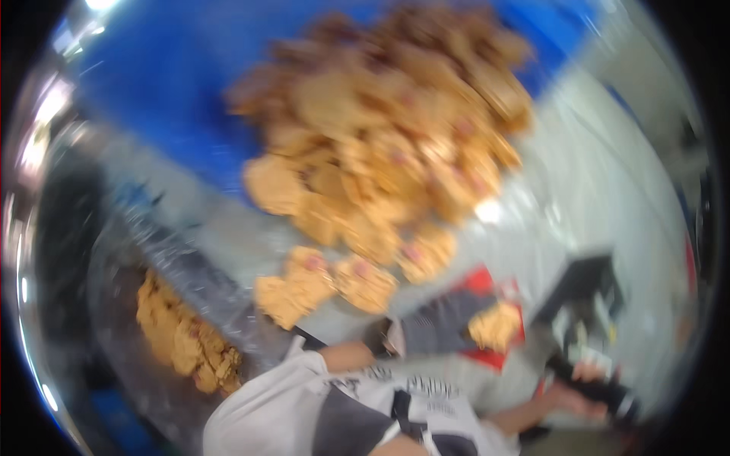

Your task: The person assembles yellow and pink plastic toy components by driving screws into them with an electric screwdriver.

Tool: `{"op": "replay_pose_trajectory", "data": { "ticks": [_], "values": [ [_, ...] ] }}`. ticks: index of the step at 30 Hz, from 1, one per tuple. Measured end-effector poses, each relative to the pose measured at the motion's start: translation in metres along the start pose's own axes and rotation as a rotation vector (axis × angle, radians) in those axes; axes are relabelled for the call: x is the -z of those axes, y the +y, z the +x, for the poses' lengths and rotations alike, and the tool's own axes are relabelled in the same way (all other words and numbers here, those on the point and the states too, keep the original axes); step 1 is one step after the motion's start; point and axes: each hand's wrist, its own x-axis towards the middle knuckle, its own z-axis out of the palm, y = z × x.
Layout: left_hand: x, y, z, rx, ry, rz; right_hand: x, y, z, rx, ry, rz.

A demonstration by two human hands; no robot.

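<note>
Gripping a flat tan piece in the gloved left hand, fingers closed round its edge, holding it just above a red patch on the pale desk. Probably wearing the glove to keep bare skin off the crumbly, food-like pieces.

Clutching a dark object in the bare right hand, low at the right and close to the body, fist closed round it like a handle. Not telling what kind of tool it is through the motion blur.

Lying well ahead of both hands: a big heap of the same tan and brown pieces, spilling from a blue sheet onto the desk, with a few strays sliding down nearest the left hand, seemingly within easy reach.

Sitting at the left: a clear bag standing open, already holding a stack of bagged pieces. Standing between the hands and the desk's far side: a black device, details too blurred to make out.
</note>
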Motion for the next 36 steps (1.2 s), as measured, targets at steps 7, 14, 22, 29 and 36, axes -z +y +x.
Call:
{"op": "replay_pose_trajectory", "data": {
  "ticks": [7, 14, 22, 29, 36],
  "values": [
    [-0.026, -0.029, 0.021, -0.202, 0.291, 0.27, 0.009, 0.009, 0.056, 0.076, -0.193, 0.002],
    [-0.025, -0.02, 0.025, -0.167, 0.14, 0.187, 0.007, -0.003, 0.061, 0.164, -0.233, -0.143],
    [-0.026, -0.02, 0.021, -0.121, 0.178, 0.197, -0.013, 0.025, 0.063, 0.028, -0.384, -0.221],
    [-0.018, -0.021, 0.022, -0.08, 0.088, 0.245, -0.016, -0.002, -0.006, -0.057, -0.613, 0.328],
    [-0.017, -0.02, 0.019, 0.034, 0.105, 0.19, -0.07, 0.019, -0.032, -0.035, -0.915, 0.409]
  ]
}}
